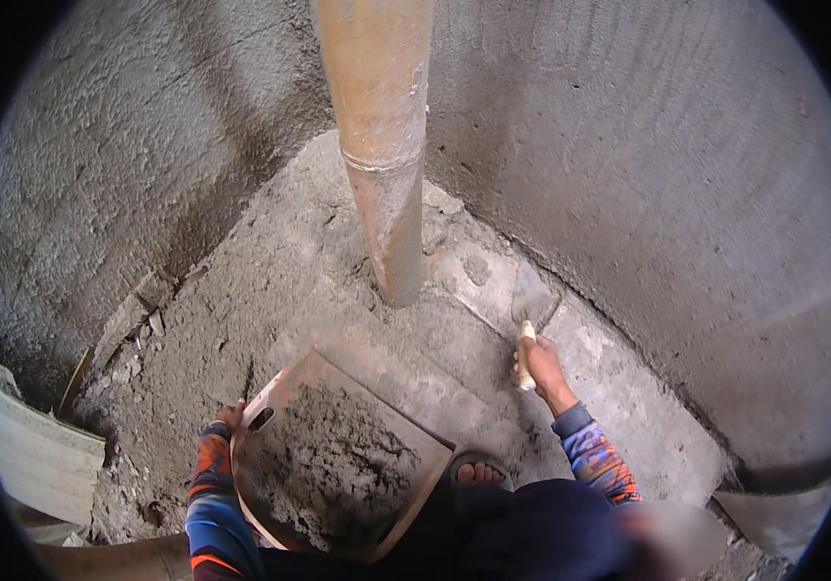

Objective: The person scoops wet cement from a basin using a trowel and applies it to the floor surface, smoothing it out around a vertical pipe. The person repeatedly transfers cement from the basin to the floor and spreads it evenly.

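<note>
My right hand [543, 368] is wrapped round the pale handle of a trowel [531, 295], whose metal blade rests on the grey floor slabs close to the right wall. With my left hand [231, 414] I grip the left rim of a shallow tray [275, 387] beside its cut-out handle hole. Wet grey mortar [333, 460] lies heaped inside the tray. The tray sits on the floor in front of me, tilted in view.
A thick yellowish pipe [377, 126] rises from the floor near the corner. Rough plastered walls [144, 155] close in left and right. Rubble [135, 363] and a curved pale board [33, 445] lie at the left. My sandalled foot [478, 472] is beside the tray.
</note>
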A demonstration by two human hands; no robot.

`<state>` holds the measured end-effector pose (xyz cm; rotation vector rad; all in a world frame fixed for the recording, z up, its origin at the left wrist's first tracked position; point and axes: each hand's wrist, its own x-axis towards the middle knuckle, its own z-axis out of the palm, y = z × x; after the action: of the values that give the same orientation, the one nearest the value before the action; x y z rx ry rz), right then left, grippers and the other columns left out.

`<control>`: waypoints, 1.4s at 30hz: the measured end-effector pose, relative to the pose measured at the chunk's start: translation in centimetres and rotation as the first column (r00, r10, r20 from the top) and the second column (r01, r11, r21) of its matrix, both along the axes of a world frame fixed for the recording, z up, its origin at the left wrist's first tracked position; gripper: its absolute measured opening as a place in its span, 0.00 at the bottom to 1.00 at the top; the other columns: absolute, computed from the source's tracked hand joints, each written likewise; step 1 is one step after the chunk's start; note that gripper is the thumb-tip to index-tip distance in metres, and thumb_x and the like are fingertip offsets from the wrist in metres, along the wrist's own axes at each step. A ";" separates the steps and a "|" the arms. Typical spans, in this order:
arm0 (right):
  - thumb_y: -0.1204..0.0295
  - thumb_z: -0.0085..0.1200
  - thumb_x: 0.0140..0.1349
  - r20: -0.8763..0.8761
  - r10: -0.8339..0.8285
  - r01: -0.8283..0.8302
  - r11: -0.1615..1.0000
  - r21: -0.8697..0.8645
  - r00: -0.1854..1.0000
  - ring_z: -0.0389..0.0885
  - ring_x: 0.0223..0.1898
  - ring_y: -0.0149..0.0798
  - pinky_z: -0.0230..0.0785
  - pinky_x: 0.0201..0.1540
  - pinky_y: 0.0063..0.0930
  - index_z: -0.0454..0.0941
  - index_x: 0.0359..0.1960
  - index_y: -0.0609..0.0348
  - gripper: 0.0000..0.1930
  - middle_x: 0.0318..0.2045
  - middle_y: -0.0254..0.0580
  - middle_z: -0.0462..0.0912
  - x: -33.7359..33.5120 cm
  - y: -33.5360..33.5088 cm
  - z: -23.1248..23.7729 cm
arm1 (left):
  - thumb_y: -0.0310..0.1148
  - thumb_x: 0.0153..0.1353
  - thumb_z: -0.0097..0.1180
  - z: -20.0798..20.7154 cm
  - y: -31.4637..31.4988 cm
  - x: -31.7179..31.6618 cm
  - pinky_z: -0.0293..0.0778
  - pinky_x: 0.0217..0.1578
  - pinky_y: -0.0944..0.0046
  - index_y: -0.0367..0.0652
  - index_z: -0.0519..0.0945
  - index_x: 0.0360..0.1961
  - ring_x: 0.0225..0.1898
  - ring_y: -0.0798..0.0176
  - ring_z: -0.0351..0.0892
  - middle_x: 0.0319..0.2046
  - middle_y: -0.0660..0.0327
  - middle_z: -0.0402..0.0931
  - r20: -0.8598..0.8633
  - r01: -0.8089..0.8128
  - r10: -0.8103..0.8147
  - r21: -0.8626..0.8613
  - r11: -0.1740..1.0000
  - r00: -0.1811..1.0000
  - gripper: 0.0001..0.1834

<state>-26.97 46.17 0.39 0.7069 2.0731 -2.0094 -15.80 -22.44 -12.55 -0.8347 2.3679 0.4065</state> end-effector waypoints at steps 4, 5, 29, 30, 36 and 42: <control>0.66 0.49 0.63 -0.084 0.114 -0.102 0.984 0.144 0.990 0.73 0.15 0.32 0.65 0.17 0.27 0.74 0.33 0.63 0.11 0.18 0.37 0.74 -3.7 -1.2 -0.6 | 0.64 0.61 0.32 -1.5 -0.6 -0.1 0.63 0.57 0.52 0.34 0.78 0.48 0.56 0.39 0.69 0.49 0.36 0.72 0.010 0.028 -0.027 -0.041 0.999 1.000 0.41; 0.65 0.50 0.62 -0.084 0.180 -0.160 0.965 0.207 0.980 0.74 0.17 0.33 0.66 0.19 0.28 0.75 0.33 0.64 0.12 0.19 0.39 0.75 -5.2 -0.9 -1.0 | 0.63 0.62 0.32 -2.4 -1.1 -0.3 0.63 0.57 0.51 0.32 0.77 0.48 0.56 0.38 0.69 0.48 0.35 0.72 0.002 0.049 -0.049 -0.060 0.997 0.999 0.41; 0.62 0.46 0.66 0.009 0.176 -0.167 0.948 -0.270 0.984 0.71 0.15 0.30 0.65 0.15 0.25 0.72 0.43 0.63 0.15 0.21 0.38 0.73 -3.5 -6.8 -0.7 | 0.54 0.63 0.37 -1.3 1.5 1.0 0.68 0.49 0.46 0.30 0.80 0.36 0.44 0.35 0.75 0.37 0.35 0.76 -0.311 -0.036 0.002 -0.102 0.994 0.950 0.33; 0.63 0.46 0.66 0.001 0.183 -0.174 0.935 -0.309 0.983 0.71 0.15 0.31 0.65 0.14 0.26 0.71 0.42 0.63 0.14 0.21 0.38 0.73 -4.9 -7.8 -1.0 | 0.53 0.63 0.37 -0.9 1.1 1.2 0.69 0.48 0.46 0.30 0.80 0.36 0.43 0.35 0.76 0.36 0.35 0.77 -0.327 -0.028 -0.012 -0.116 0.993 0.945 0.33; 0.64 0.46 0.65 0.005 0.152 -0.135 0.896 -0.422 0.988 0.71 0.14 0.33 0.65 0.12 0.28 0.69 0.36 0.59 0.10 0.20 0.39 0.73 -11.1 -9.8 -1.9 | 0.51 0.63 0.38 0.3 1.3 0.9 0.69 0.48 0.46 0.31 0.80 0.35 0.43 0.36 0.76 0.35 0.35 0.77 -0.330 -0.051 -0.004 -0.156 0.986 0.944 0.30; 0.64 0.46 0.65 -0.037 0.112 -0.115 0.854 -0.507 0.993 0.71 0.14 0.33 0.66 0.13 0.28 0.69 0.35 0.57 0.10 0.21 0.39 0.73 -10.3 -10.5 -3.2 | 0.49 0.63 0.40 0.8 2.9 0.7 0.71 0.46 0.46 0.31 0.81 0.33 0.40 0.36 0.77 0.33 0.36 0.77 -0.366 -0.050 -0.011 -0.155 0.987 0.930 0.29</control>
<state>-37.25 35.67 -2.84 0.4594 1.4282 -2.3370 -15.11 -19.51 -11.76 -0.9226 2.7712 0.4118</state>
